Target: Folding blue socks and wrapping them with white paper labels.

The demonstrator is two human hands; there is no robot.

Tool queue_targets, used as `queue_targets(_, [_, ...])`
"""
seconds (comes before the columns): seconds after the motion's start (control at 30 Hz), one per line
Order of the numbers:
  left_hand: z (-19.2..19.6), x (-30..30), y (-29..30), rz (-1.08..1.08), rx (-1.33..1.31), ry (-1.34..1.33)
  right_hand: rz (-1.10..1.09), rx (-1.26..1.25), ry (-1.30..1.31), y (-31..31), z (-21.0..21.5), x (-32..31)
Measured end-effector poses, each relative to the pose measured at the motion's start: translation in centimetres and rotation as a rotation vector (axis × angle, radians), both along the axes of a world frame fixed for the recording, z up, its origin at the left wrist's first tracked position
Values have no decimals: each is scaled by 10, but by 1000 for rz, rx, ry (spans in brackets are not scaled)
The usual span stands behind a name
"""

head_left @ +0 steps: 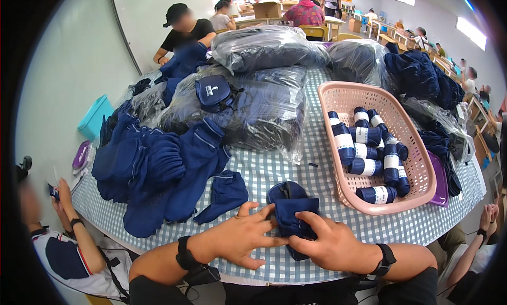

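Observation:
A folded navy cloth [293, 210] lies flat on the table right in front of me, with a rounded navy piece [285, 191] showing behind it. My left hand [240, 239] is spread out beside the cloth, its fingertips at the cloth's left edge. From the other side, my right hand [335, 239] grips the cloth's right edge between thumb and fingers. To the left, a loose navy cloth piece [226, 193] lies near a big pile of stacked navy cloths [153, 165].
A pink plastic basket [346, 199] at right holds several navy rolls [391, 168] with white bands. Clear-wrapped navy bundles [264, 102] fill the back, a small navy pouch [214, 91] on top. People sit around the checked table [264, 173]. A turquoise bin [95, 117] stands left.

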State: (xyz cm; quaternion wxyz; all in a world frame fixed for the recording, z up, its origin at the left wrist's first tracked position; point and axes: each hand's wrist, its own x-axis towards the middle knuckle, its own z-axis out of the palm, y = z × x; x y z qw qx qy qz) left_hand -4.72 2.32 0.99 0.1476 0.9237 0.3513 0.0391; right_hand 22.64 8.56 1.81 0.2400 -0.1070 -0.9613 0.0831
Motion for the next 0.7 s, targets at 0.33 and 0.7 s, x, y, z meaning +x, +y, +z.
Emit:
queue_targets(0.33, [-3,-4,2,-8,-47,-209,22,22,-202,-7,5,-3])
queue_targets(0.7, [-3,-14,5,-11,-1,-339,2,30,-230,-7,4,-5])
